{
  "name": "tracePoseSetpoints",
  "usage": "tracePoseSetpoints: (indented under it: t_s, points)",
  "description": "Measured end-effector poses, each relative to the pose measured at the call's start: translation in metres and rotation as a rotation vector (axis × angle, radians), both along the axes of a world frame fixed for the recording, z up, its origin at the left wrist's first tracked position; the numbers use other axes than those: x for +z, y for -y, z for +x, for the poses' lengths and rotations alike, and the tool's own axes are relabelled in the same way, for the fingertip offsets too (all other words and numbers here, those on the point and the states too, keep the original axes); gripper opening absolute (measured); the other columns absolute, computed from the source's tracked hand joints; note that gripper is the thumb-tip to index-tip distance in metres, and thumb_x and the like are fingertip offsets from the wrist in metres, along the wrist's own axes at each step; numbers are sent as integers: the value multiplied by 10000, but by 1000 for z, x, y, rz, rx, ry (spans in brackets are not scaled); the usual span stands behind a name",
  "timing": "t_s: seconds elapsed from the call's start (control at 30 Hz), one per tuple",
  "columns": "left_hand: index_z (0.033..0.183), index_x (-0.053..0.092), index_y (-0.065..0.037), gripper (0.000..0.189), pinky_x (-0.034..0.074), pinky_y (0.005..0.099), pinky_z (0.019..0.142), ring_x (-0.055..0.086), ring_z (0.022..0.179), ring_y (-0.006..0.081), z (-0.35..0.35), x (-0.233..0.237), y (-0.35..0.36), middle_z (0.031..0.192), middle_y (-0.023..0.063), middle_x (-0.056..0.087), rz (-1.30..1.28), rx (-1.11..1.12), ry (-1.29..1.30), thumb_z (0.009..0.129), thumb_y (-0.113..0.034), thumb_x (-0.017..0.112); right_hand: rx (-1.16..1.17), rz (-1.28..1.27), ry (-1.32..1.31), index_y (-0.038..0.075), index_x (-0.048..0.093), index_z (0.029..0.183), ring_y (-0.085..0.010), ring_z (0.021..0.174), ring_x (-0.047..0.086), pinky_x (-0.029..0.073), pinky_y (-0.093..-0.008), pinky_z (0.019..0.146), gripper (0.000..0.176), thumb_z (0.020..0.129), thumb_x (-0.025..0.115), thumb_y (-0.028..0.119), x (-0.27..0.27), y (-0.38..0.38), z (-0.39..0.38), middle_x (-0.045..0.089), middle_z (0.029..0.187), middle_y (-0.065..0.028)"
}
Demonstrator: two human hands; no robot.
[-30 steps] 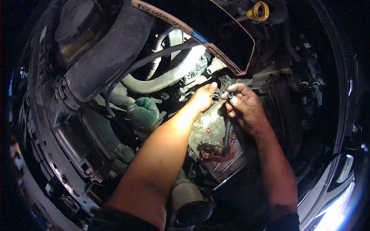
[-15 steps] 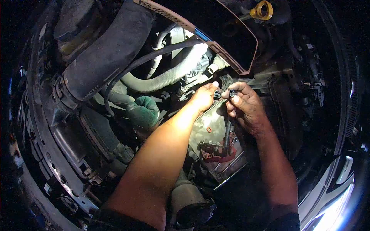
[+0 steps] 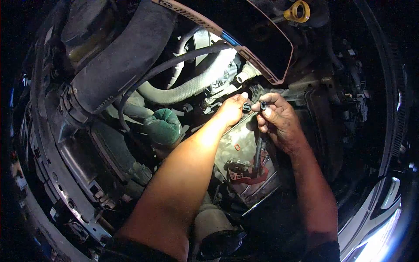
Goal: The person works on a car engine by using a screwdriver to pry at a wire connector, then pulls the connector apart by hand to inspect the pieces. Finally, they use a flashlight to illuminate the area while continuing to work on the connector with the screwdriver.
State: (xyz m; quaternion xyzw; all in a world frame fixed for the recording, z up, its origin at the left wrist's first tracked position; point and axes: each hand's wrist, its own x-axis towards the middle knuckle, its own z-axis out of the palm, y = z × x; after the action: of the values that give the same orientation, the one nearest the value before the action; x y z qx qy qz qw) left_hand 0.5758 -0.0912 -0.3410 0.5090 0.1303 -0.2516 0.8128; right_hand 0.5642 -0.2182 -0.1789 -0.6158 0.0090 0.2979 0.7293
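Observation:
Deep in an engine bay, my left hand (image 3: 231,109) is closed on a black electrical connector (image 3: 247,107), its open end facing me. Just to the right, my right hand (image 3: 279,120) pinches a second, smaller black connector (image 3: 263,105) between thumb and fingers, with its end also turned toward me. The two connectors are close together but apart. Below both hands lies a battery (image 3: 233,139) with a small orange-red ring (image 3: 237,147) on its top. A red terminal cover (image 3: 248,178) and a thick cable are at its near end.
A phone in a tan case (image 3: 262,48) rests above the hands. A thick black hose (image 3: 126,52) runs at upper left, and a pale braided hose (image 3: 174,94) curves below it. A green cloth (image 3: 162,126) covers a pipe end. A yellow dipstick handle (image 3: 297,12) stands at the top.
Almost nothing differs. Both hands hold the connectors in nearly the same place, and the whole view has shifted very slightly.

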Motion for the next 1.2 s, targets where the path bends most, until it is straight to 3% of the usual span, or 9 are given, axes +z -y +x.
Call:
tracePoseSetpoints:
  t_s: [0.2, 0.27, 0.4, 0.5, 0.67, 0.8, 0.97, 1.07, 1.2]
  points:
    - [1139, 616, -62, 389, 494, 287, 723, 589, 789, 119, 0, 4, -2, 930, 29, 665, 52, -11, -22, 1053, -413, 470, -10, 9, 1, 25, 533, 1185, -83, 743, 597, 535, -221, 657, 240, 965, 599, 96, -2, 1, -1, 664, 1031, -94]
    - [1136, 617, -61, 390, 495, 287, 721, 594, 788, 119, 0, 1, -1, 928, 30, 668, -42, 7, -23, 1051, -414, 477, -18, -15, 15, 29, 534, 1183, -81, 740, 593, 546, -229, 671, 231, 963, 589, 75, 0, 0, 0, 655, 1020, -83]
    - [1131, 620, -60, 385, 499, 288, 719, 602, 787, 119, 1, 1, 0, 928, 30, 674, -45, 14, -24, 1048, -411, 485, -76, -180, 64, 38, 536, 1189, -88, 753, 589, 562, -248, 682, 232, 961, 579, 54, 5, 0, 1, 631, 993, -64]
    - [1037, 659, -52, 421, 437, 308, 675, 483, 688, 138, -1, 8, 3, 814, 31, 614, -45, 80, -13, 1057, -417, 450, -83, -234, 80, 45, 535, 1203, -104, 775, 589, 573, -263, 684, 258, 951, 590, 38, 5, -2, 1, 608, 966, -57]
    - [1043, 659, -51, 400, 450, 305, 686, 502, 704, 129, -4, 21, -2, 845, 37, 637, -36, 66, -39, 1059, -400, 463, -78, -294, 66, 40, 543, 1192, -94, 773, 588, 594, -262, 702, 241, 953, 575, 31, 4, 0, 1, 603, 961, -49]
    - [1069, 642, -82, 349, 464, 274, 716, 575, 778, 112, -4, 20, -4, 921, 18, 670, -65, 38, -30, 1054, -390, 478, -66, -282, 82, 39, 545, 1192, -95, 771, 592, 592, -269, 708, 236, 958, 574, 36, 3, 1, 1, 602, 956, -45]
    - [1043, 661, -62, 392, 447, 297, 703, 519, 739, 128, -2, 11, 0, 872, 30, 644, -14, 53, -11, 1052, -407, 475, -48, -263, 98, 37, 543, 1201, -100, 773, 599, 588, -296, 740, 239, 967, 587, 62, 2, 2, 1, 603, 950, -47]
    - [1030, 670, -49, 421, 441, 312, 701, 491, 721, 139, -2, 8, 1, 849, 39, 629, -2, 52, -3, 1050, -420, 472, -53, -79, 47, 36, 540, 1207, -110, 780, 606, 585, -312, 761, 247, 971, 598, 80, 2, 2, 1, 605, 953, -50]
    - [1045, 669, -46, 426, 440, 308, 697, 486, 719, 137, -3, 14, 0, 843, 40, 624, -12, 60, -19, 1050, -423, 472, -45, -40, 32, 20, 545, 1196, -107, 798, 602, 582, -321, 789, 241, 973, 588, 99, 5, 2, 0, 602, 972, -47]
